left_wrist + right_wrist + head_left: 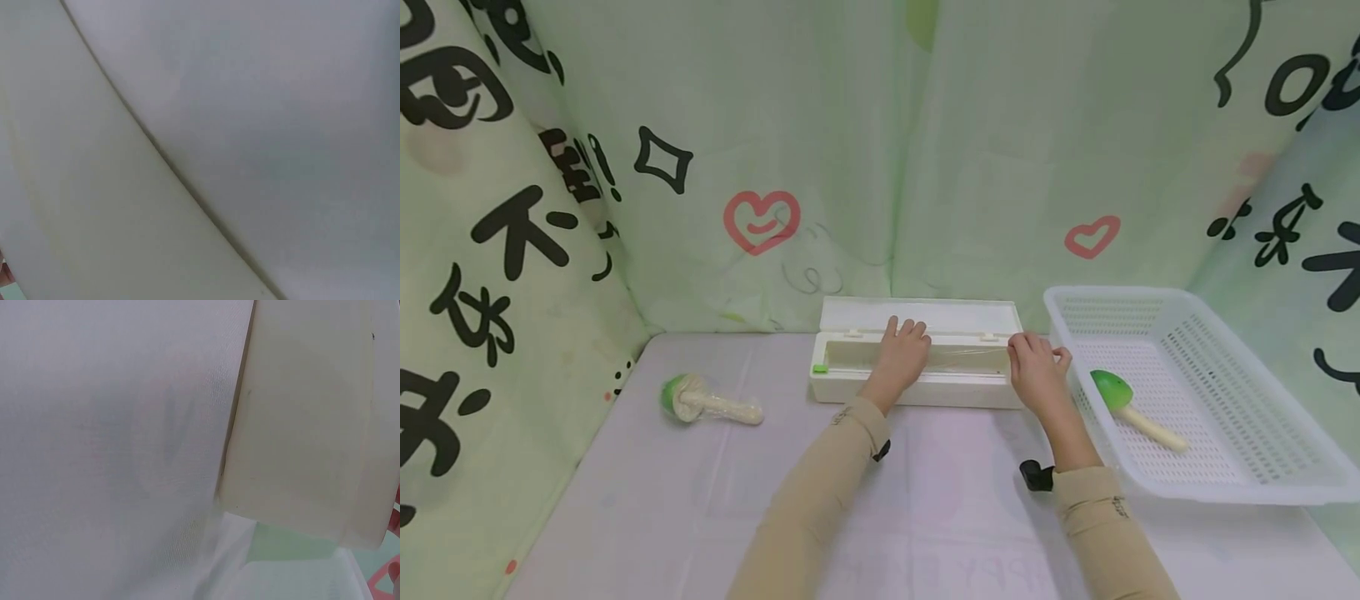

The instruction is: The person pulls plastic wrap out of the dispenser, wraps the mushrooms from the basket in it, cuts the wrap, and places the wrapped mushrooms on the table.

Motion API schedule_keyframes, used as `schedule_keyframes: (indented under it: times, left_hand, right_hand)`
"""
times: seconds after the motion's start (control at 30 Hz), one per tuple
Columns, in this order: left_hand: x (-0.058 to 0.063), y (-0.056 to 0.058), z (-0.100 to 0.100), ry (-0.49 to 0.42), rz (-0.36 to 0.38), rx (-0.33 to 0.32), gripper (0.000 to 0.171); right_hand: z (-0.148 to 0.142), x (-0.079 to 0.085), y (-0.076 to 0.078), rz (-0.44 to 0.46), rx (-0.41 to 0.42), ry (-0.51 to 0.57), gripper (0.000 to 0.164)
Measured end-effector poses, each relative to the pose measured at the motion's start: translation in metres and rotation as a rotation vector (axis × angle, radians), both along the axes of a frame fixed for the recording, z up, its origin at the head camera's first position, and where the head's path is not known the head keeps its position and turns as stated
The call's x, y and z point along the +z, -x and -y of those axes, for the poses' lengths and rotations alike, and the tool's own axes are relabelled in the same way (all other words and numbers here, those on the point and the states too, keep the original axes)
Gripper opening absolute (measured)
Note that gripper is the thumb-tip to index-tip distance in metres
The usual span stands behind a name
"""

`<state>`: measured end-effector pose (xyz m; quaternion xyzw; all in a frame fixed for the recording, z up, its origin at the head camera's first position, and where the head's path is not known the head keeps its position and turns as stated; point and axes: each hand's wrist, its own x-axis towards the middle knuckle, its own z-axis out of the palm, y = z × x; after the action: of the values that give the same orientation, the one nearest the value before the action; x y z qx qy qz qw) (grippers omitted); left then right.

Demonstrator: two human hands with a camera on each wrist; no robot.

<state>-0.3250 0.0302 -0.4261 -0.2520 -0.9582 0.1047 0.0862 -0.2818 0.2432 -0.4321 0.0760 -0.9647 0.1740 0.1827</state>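
Observation:
A white cling film dispenser box lies lengthwise at the back of the table with its lid raised. Clear film shows in its long opening. My left hand reaches over the middle of that opening, fingers extended toward the hinge side. At the box's right end is my right hand, its fingers bent over the corner; I cannot tell whether they pinch the film. In the wrist views the box's front wall and right end fill much of the picture.
On the left lies a green-and-cream ladle-shaped item covered in clear film. To the right stands a white perforated basket, holding a similar item with a green domed head and cream handle. Printed curtains border the table.

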Motion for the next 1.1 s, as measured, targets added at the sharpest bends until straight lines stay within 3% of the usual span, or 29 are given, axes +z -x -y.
schedule_keyframes:
  times: [0.4,0.77,0.93,1.1]
  left_hand:
    - [0.005,0.000,0.056,0.026,0.015,0.003,0.023]
    - [0.003,-0.004,0.075,-0.085,0.114,0.047,0.029]
    - [0.002,-0.009,0.080,-0.109,0.072,0.014,0.028]
    - [-0.004,-0.011,0.085,-0.124,-0.025,-0.054,0.025]
  right_hand:
    - [-0.003,-0.002,-0.001,-0.049,0.018,0.015,0.008]
    - [-0.004,-0.004,-0.002,-0.037,0.015,0.009,0.009]
    - [-0.005,-0.006,-0.002,-0.038,0.009,0.015,0.009]
    - [-0.006,-0.007,-0.004,-0.060,0.012,0.034,0.007]
